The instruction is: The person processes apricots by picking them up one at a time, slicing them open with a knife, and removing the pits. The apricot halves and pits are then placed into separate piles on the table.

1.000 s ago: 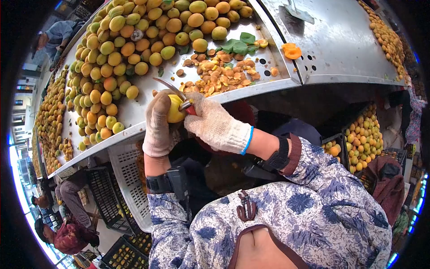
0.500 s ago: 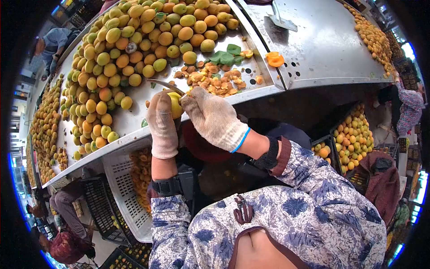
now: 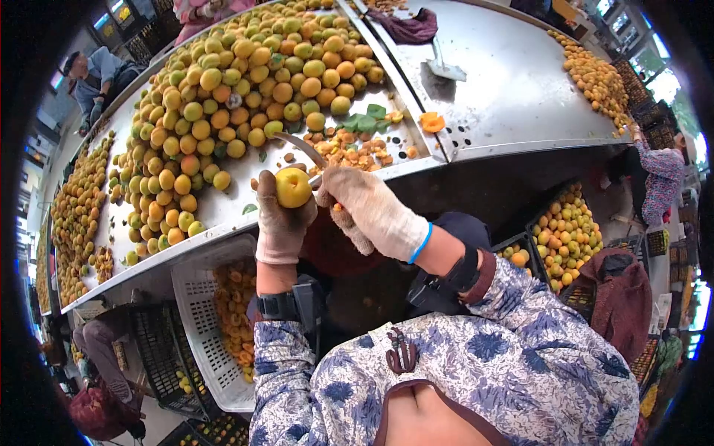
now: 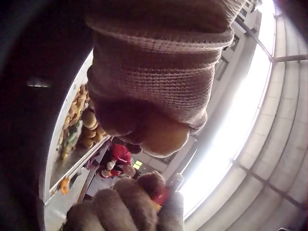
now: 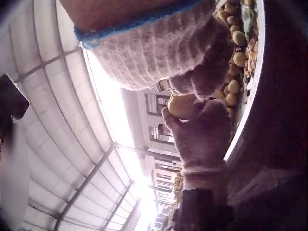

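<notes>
My gloved left hand (image 3: 282,229) grips a yellow apricot (image 3: 293,187) at the table's front edge, thumb and fingers around its sides and its dimpled end facing up. In my gloved right hand (image 3: 364,208) is a knife with a curved blade (image 3: 303,149), which points up and left past the fruit. The knife's red handle (image 4: 162,196) peeks out between the right fingers in the left wrist view. From the right wrist, the apricot (image 5: 182,107) shows between both gloves, the right fingers close beside it.
A large heap of apricots (image 3: 223,97) covers the metal table (image 3: 236,195). Pits and scraps (image 3: 357,152) lie beside green leaves (image 3: 366,120). An opened apricot (image 3: 431,122) sits near the table joint. Below are a white crate (image 3: 199,320) of orange halves and a black crate of apricots (image 3: 569,230).
The knife blade has come away from the apricot's side, and the right hand has moved slightly right and down. The apricot now shows more fully in the left hand. The head view has shifted.
</notes>
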Demonstrator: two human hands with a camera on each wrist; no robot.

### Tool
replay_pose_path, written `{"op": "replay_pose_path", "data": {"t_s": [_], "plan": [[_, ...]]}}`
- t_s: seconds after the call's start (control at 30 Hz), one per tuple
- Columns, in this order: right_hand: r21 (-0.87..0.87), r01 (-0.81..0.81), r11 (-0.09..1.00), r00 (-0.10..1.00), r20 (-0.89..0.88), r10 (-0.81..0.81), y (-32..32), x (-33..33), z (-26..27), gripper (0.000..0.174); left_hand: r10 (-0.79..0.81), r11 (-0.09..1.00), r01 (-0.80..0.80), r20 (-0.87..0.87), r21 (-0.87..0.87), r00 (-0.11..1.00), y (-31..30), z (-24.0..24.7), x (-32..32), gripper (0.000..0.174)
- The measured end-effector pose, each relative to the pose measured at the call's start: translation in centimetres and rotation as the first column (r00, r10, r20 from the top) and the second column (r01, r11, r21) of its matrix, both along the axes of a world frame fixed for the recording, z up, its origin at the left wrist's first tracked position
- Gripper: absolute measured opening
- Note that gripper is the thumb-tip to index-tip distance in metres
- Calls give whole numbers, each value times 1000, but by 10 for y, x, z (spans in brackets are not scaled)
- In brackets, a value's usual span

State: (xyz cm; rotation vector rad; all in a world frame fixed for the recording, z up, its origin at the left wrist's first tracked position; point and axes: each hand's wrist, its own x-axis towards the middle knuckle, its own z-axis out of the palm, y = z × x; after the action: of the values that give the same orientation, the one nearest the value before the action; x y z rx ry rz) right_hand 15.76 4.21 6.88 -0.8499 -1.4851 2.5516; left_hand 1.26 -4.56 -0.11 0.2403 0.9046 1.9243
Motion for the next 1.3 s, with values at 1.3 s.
{"op": "replay_pose_path", "data": {"t_s": [1.3], "plan": [[936,-33,352,995,64,-78,-59,74,51,34,214,977,-172,-589,128,779,-35,92,104,41]]}}
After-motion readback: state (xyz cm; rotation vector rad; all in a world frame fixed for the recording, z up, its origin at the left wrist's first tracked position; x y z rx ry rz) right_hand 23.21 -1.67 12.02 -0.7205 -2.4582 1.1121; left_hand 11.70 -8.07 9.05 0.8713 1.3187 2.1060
